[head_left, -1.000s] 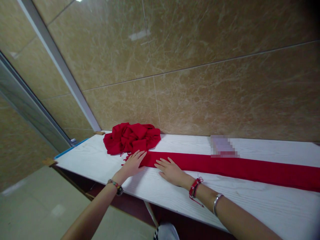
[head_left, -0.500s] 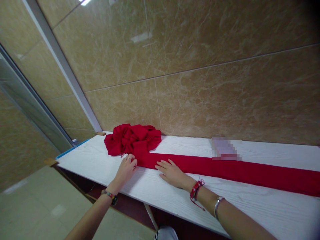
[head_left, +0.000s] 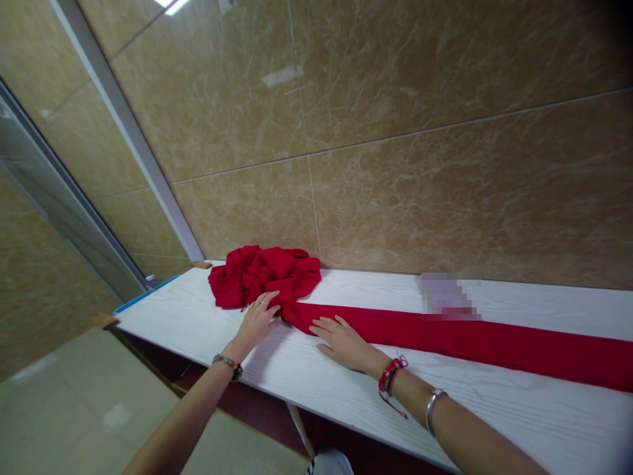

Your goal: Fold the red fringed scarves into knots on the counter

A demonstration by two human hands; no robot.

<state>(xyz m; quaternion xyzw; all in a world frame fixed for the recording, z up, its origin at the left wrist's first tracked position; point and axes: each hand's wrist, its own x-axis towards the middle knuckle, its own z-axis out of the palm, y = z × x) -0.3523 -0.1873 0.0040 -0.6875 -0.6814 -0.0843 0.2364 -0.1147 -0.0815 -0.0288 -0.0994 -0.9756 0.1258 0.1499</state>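
A long red cloth strip (head_left: 445,336) lies flat along the white table and runs off the right edge of view. At its left end it joins a crumpled heap of the same red cloth (head_left: 267,267) by the wall. My left hand (head_left: 254,323) grips the strip's edge just below the heap, the cloth bunched and twisted between thumb and fingers. Flat on the strip, a little to the right, rests my right hand (head_left: 343,340), its fingers stretched out and slightly spread.
The white wood-grain table (head_left: 168,316) stands against a tan marble-tiled wall (head_left: 395,198). A blurred pale object (head_left: 442,293) lies behind the strip. Below the tabletop are dark red shelves (head_left: 252,409). The table's left end has a blue edge (head_left: 143,295).
My left hand has moved a little up and to the right, drawing the strip's near edge toward the heap and bunching it. My right hand has stayed in place on the cloth.
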